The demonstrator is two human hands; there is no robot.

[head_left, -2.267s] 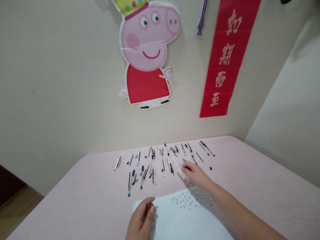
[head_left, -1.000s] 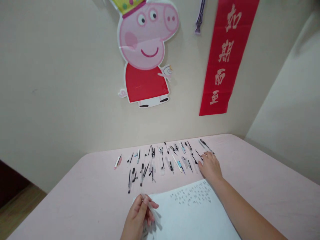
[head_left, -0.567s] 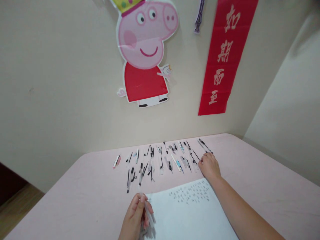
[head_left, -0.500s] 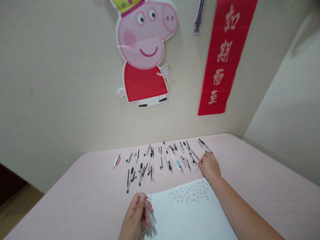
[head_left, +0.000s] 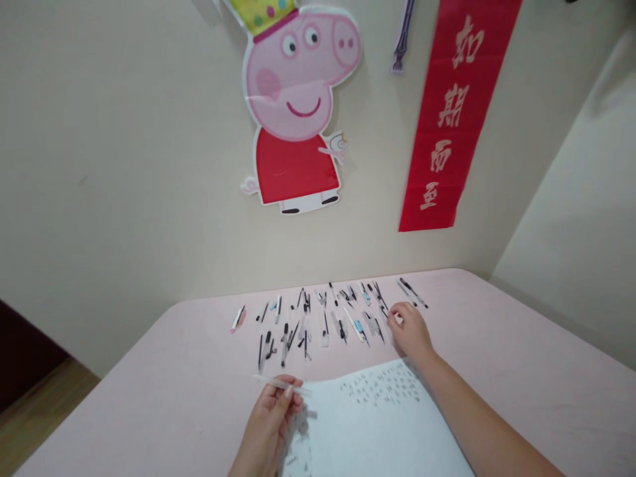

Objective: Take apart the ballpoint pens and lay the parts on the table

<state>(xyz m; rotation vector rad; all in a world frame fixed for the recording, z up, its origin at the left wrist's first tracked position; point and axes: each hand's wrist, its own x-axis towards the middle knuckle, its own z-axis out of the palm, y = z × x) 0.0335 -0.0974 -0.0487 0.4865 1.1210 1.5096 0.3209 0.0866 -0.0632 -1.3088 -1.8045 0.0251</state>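
My left hand pinches a clear pen barrel that lies crosswise above the left edge of a white sheet of paper with handwriting on it. My right hand reaches over the sheet's far corner to the right part of a row of pens and pen parts, its fingers curled on a thin black piece there that I cannot make out clearly. Several black, clear and blue pieces lie side by side on the pink table.
A red-and-white pen lies apart at the row's left end, two black pens at its right end. The table meets a cream wall with a pig cartoon cut-out and a red banner. Wooden floor shows at left.
My left hand has turned the clear barrel from pointing down over the paper to lying crosswise. My right hand has shifted slightly left along the row. The view has drifted a little.
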